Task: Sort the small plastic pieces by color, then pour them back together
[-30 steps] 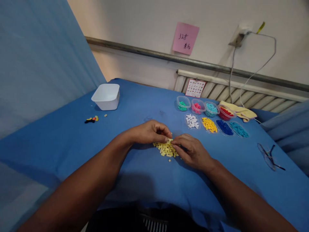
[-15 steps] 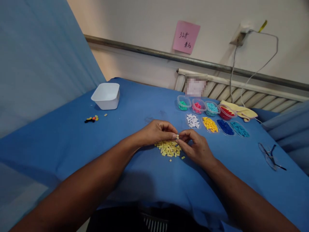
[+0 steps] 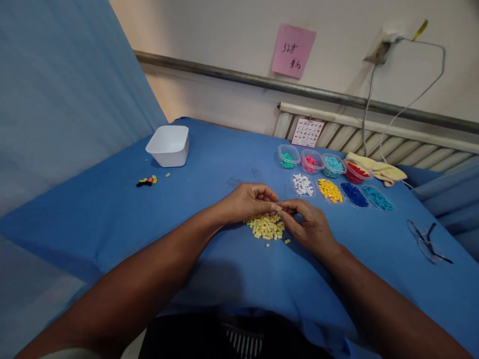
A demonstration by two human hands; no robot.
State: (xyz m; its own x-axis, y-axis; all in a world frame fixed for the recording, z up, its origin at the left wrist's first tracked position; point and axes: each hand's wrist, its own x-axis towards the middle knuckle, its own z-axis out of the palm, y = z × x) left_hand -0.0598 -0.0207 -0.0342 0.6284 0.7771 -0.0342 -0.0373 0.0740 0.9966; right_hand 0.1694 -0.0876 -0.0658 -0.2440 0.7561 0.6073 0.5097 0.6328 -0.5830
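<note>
- Over the far edge of the yellow pile [image 3: 266, 228], the left hand [image 3: 250, 202] and right hand [image 3: 307, 223] met at a small yellow piece [image 3: 279, 208], their fingers blocking that side.
- On the pile's near side, bare tabletop [image 3: 269, 271] left a way in, flanked by both forearms [image 3: 157, 259]; two loose bricks [image 3: 287, 241] lay just there.
- Left of the pile, open room ran toward the white tub [image 3: 168, 152], a coloured cluster [image 3: 147, 181] standing partway.
- Beyond and right of the pile, clear tubs [image 3: 334, 173] made a two-row barrier.

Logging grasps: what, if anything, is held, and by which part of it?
A small pale yellow piece, pinched where the left hand and right hand meet; which part of it each hand grips is too small to tell.
</note>
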